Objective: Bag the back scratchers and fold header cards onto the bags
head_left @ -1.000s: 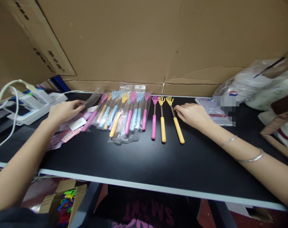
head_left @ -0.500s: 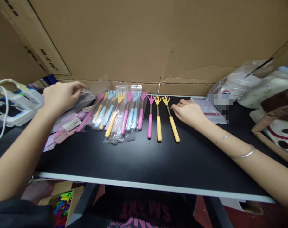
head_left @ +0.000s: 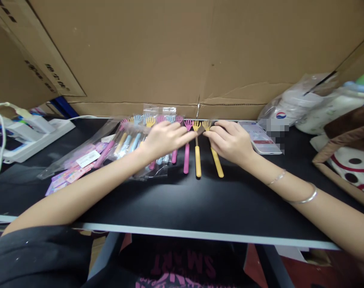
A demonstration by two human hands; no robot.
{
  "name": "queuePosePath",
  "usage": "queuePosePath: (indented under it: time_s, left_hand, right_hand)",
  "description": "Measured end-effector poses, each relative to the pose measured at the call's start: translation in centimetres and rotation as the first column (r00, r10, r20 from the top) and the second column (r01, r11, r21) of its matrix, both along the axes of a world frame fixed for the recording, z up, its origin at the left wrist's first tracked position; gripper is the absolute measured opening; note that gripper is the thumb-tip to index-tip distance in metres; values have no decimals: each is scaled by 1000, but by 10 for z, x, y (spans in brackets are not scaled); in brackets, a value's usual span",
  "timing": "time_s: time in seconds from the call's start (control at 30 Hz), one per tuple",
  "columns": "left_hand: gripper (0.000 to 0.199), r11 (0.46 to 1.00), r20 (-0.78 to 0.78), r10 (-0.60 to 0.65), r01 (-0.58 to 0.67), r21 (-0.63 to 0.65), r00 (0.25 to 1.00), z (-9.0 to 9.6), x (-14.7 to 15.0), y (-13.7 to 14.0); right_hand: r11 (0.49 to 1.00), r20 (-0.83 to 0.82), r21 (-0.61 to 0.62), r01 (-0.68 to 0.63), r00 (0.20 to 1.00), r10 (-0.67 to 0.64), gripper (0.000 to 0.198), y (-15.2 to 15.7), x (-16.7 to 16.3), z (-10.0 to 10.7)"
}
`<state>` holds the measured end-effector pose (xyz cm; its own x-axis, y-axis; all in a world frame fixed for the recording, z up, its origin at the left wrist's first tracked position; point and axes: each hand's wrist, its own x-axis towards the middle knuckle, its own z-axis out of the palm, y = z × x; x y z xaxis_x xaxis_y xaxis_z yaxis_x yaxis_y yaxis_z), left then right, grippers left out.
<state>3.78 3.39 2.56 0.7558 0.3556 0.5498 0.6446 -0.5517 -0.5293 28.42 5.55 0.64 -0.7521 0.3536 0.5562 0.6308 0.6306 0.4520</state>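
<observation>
My left hand point(head_left: 162, 140) reaches over the bagged back scratchers with its fingers pinched together. A faint clear plastic bag point(head_left: 203, 127) shows at its fingertips, hazing the head of the right-hand yellow back scratcher point(head_left: 217, 162). My right hand point(head_left: 230, 140) curls over that scratcher's upper handle; what its fingertips hold is hidden. Side by side to its left lie a second yellow back scratcher point(head_left: 198, 162) and a pink back scratcher point(head_left: 186, 159), both unwrapped. Several pink, blue and yellow scratchers in clear bags point(head_left: 127, 146) lie partly under my left hand and forearm.
Printed cards in clear plastic point(head_left: 88, 159) lie at left, near a white power strip point(head_left: 40, 138) with cables. At right are a phone point(head_left: 261, 140), bagged white cups point(head_left: 290, 108), a bottle point(head_left: 334, 106) and a fabric bag point(head_left: 352, 164). A cardboard wall point(head_left: 169, 52) stands behind.
My left hand has swung right from above the cards to the loose scratchers, bringing the clear bag. My right hand has shifted slightly left, onto the right-hand yellow scratcher's area.
</observation>
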Motion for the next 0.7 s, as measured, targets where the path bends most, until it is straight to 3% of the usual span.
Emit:
queuePosePath:
  time_s: [0.17,0.4,0.57,0.7]
  left_hand:
    - [29,987,-78,-128,135,91,989,-21,15,-1]
    - [23,993,-11,-115,115,28,993,-19,3,-1]
    - [20,996,79,48,-41,-81,996,-6,-5,2]
    - [25,916,112,261,-210,-341,959,9,-23,12]
  right_hand:
    - [995,34,58,-78,997,76,27,-11,-11,-4]
    - [996,99,-19,-90,991,91,29,-1,-8,-12]
    - [994,13,-107,37,999,-36,31,7,2,1]
    - [971,-135,-170,167,972,-191,26,15,19,19]
